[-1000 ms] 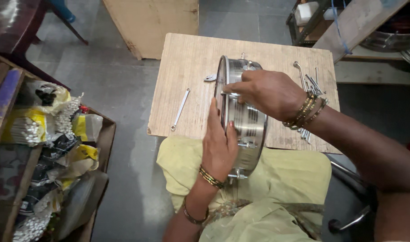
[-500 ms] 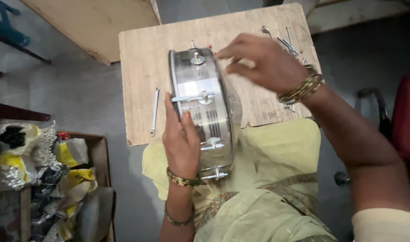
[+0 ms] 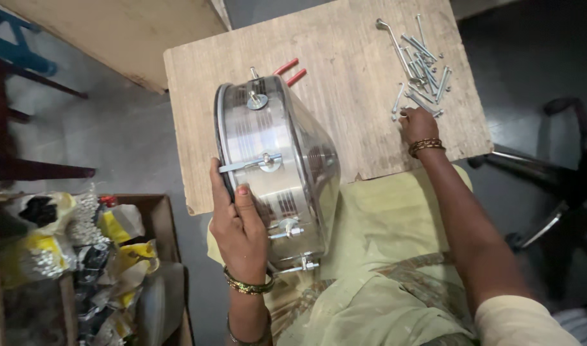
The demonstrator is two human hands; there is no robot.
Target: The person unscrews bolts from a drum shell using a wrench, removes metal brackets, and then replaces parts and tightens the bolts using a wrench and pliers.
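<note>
wooden board [image 3: 344,96] across my lap is the whole workbench, with grey floor around it and a cardboard box [image 3: 82,269] of packets off to the left of the board.

the metal drum shell [image 3: 274,170] stands on edge at the board's near left corner, half resting against my lap. my left hand [image 3: 239,224] is clasped over its near rim, thumb on the hoop and fingers wrapped onto the side wall, holding it upright. my right hand [image 3: 418,123] is down on the board's right side, fingertips touching the nearest of the loose bolts [image 3: 421,61]; from this angle i cannot tell whether the fingers have closed on one or merely rest there.

to do this bit well, i judge i should keep the left grip firm so the shell does not roll off the near edge, and pick a single bolt by its shank rather than raking the pile toward the board's right edge.

the shell is bright polished steel, round, with a hoop and several lug brackets [image 3: 268,160] and tension rods along its wall. two red handles [image 3: 288,70] poke out behind it, toward the board's far side.
</note>
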